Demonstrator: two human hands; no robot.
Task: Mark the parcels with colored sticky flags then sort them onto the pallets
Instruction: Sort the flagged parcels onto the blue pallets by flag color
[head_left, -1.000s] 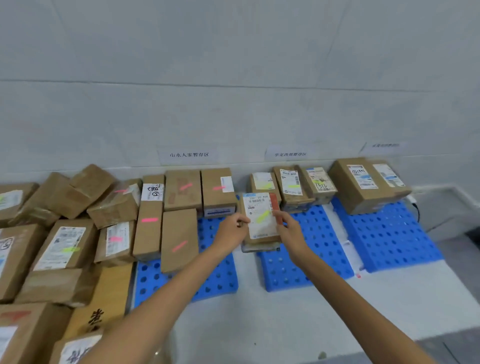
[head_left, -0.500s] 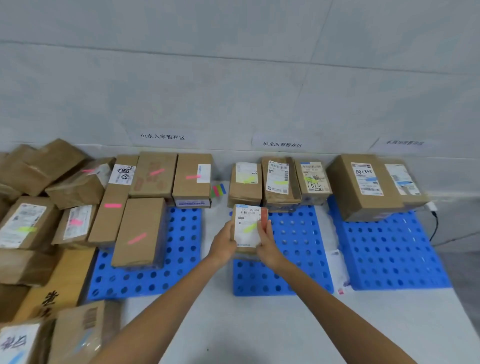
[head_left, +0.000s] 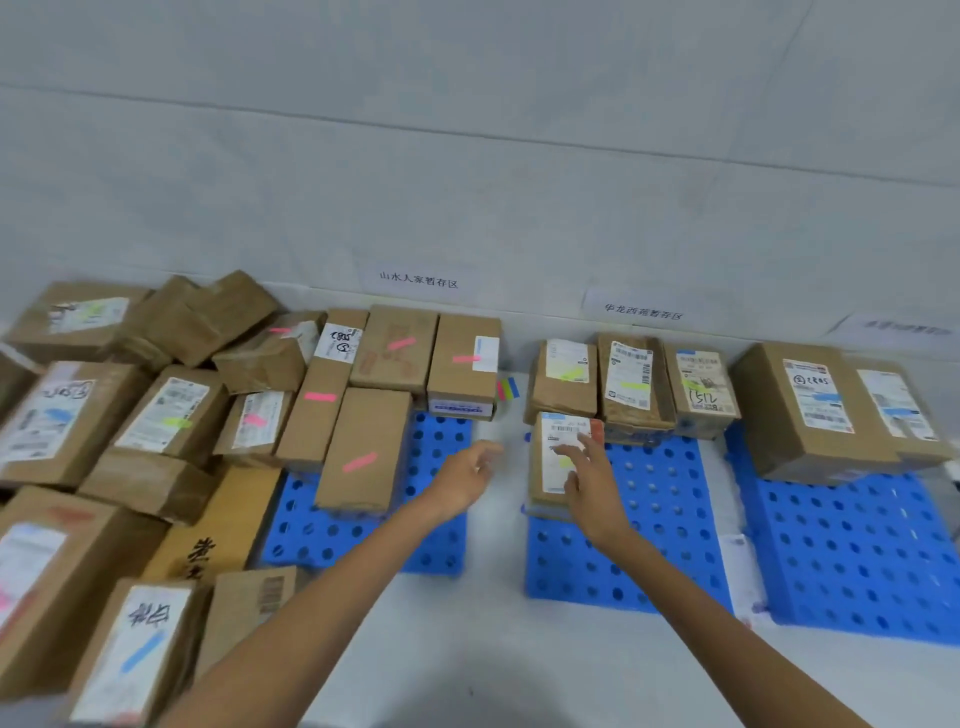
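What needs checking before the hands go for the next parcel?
1. Parcel lies on the middle pallet: ok.
2. Its yellow-green flag matches the parcels behind it: ok.
3. Left hand free: ok, open and holding nothing.
4. Right hand off the parcel: cannot tell; straight fingers lie over its label.
5. Flag pad likely within reach: ok, it lies between the pallets by the wall.

- a single head-worn camera looks forward and down along both outstretched arms (head_left: 311, 597).
- it faces the wall (head_left: 467, 156), close above the blue pallets (head_left: 649, 525) and the parcels (head_left: 363, 452).
- the wide lens curves the edges.
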